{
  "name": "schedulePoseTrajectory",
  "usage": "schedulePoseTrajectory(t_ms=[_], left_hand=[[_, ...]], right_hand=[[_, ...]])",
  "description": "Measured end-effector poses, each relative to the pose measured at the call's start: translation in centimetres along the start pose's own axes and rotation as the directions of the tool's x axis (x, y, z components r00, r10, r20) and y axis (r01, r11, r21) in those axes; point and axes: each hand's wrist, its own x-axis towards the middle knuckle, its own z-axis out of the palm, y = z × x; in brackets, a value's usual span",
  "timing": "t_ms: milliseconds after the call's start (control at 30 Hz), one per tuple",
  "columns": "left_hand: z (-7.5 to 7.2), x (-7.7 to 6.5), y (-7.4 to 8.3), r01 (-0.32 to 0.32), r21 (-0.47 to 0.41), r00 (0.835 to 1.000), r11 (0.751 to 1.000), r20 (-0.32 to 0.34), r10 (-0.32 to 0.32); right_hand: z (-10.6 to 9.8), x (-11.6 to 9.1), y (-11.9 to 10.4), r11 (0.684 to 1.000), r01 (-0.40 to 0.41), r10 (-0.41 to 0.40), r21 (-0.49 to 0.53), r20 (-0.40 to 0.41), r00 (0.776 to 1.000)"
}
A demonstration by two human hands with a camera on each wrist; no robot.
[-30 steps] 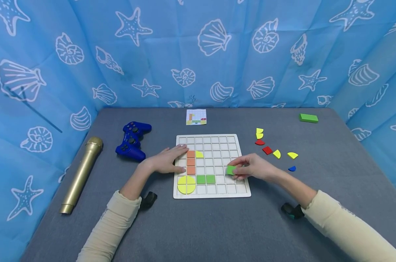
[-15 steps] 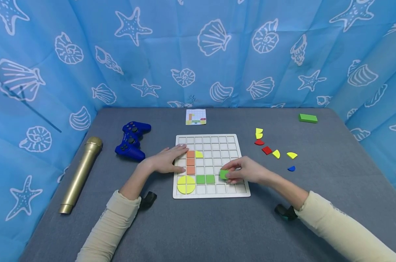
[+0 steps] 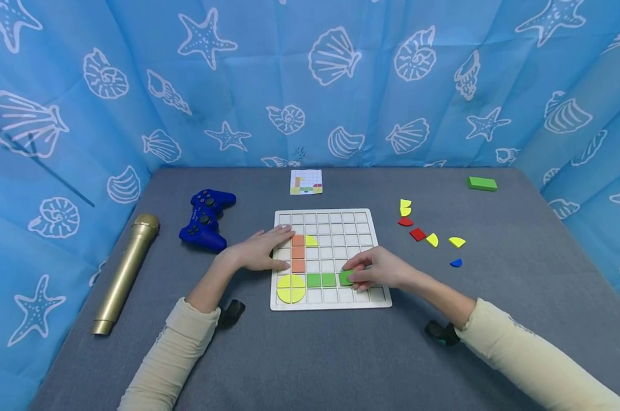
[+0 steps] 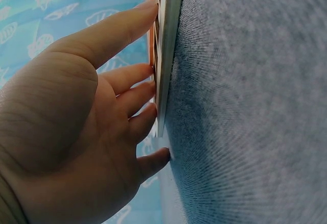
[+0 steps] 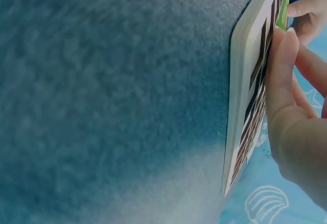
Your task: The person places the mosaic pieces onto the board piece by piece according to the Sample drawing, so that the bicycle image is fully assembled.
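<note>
A white grid board (image 3: 332, 306) lies mid-table. My right hand (image 3: 379, 268) pinches a green square tile (image 3: 345, 278) at a cell in its lower part, right beside two green tiles (image 3: 321, 280) set in the same row. In the right wrist view, thumb and fingertips of the right hand (image 5: 299, 96) meet at the tile's edge. Flat on the board's left edge rests my left hand (image 3: 258, 251), fingers extended; the left wrist view shows its fingertips touching the rim. Orange tiles (image 3: 298, 253), a yellow quarter tile (image 3: 312, 241) and a yellow circle of quarter tiles (image 3: 291, 289) fill cells near it.
Right of the board lie loose yellow quarter pieces (image 3: 457, 242), red pieces (image 3: 417, 234), a blue piece (image 3: 456, 263) and a green block (image 3: 482, 184). A pattern card (image 3: 306, 182) lies behind the board. A blue game controller (image 3: 207, 220) and gold microphone (image 3: 127, 274) are at left.
My right hand has carried the green tile left and toward me, down to the row of the other green tiles. The left hand has stayed on the board's edge.
</note>
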Motion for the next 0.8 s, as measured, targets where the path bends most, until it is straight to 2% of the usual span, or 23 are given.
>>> schedulePoseTrajectory(t_ms=[533,800], left_hand=[[0.07,0.02,-0.07,0.005,0.006,1.0,1.0,-0.01,-0.005],[0.05,0.06,0.0,0.002,0.004,1.0,1.0,-0.009,-0.002]], right_hand=[[0.86,0.51,-0.16,0.985,-0.005,-0.011,-0.171,-0.091,0.996],[1.0,0.41,-0.26,0.985,-0.022,0.0,-0.174,-0.126,0.992]])
